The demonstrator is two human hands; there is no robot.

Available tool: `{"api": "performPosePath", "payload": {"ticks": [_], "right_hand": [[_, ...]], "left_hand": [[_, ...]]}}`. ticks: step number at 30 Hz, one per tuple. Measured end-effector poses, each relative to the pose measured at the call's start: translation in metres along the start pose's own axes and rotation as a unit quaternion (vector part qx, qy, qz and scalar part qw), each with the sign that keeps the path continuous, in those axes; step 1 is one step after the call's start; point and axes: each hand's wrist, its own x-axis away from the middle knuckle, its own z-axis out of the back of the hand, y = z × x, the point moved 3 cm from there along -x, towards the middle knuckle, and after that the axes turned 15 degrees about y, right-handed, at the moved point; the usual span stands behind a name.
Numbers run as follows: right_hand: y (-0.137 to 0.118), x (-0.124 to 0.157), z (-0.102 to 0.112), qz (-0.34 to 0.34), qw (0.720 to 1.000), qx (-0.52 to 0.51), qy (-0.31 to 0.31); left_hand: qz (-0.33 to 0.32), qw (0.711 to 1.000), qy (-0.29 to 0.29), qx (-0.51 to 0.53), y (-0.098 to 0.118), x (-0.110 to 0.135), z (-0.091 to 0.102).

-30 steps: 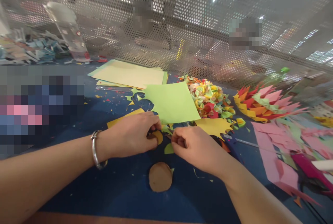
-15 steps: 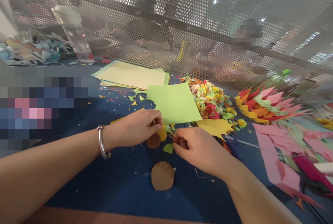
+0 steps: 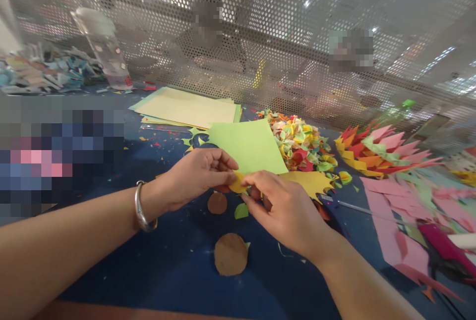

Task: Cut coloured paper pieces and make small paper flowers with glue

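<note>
My left hand (image 3: 197,176) and my right hand (image 3: 282,208) meet above the blue table (image 3: 148,265), both pinching a small yellow paper piece (image 3: 237,182). A silver bangle (image 3: 141,207) circles my left wrist. Below the hands lie a small brown paper disc (image 3: 217,203) and a larger brown paper disc (image 3: 230,254). A little green scrap (image 3: 241,211) rests between them. Just behind my fingers lies a light green paper sheet (image 3: 247,146), with a spiky yellow cut-out (image 3: 310,183) to its right.
A stack of pale yellow sheets (image 3: 189,107) lies at the back. Heaps of folded coloured paper (image 3: 305,144) and spiky paper pieces (image 3: 375,151) sit to the right, with pink sheets (image 3: 394,206) and a magenta tool (image 3: 446,245). A perforated metal screen (image 3: 260,37) stands behind; people sit beyond it.
My left hand has lifted the yellow piece off the table, uncovering the small brown disc. My right hand has moved left and up to pinch the yellow piece too.
</note>
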Motion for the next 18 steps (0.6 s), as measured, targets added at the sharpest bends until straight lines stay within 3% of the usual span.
{"api": "performPosePath", "payload": {"ticks": [4,18], "right_hand": [[0.001,0.000,0.001,0.013,1.000,-0.009,0.006],[0.007,-0.002,0.001,-0.065,0.995,-0.066,0.037]], "left_hand": [[0.005,0.999,-0.020,0.034,-0.001,0.006,-0.005],[-0.091,0.995,-0.042,-0.011,-0.002,0.013,-0.006]]}}
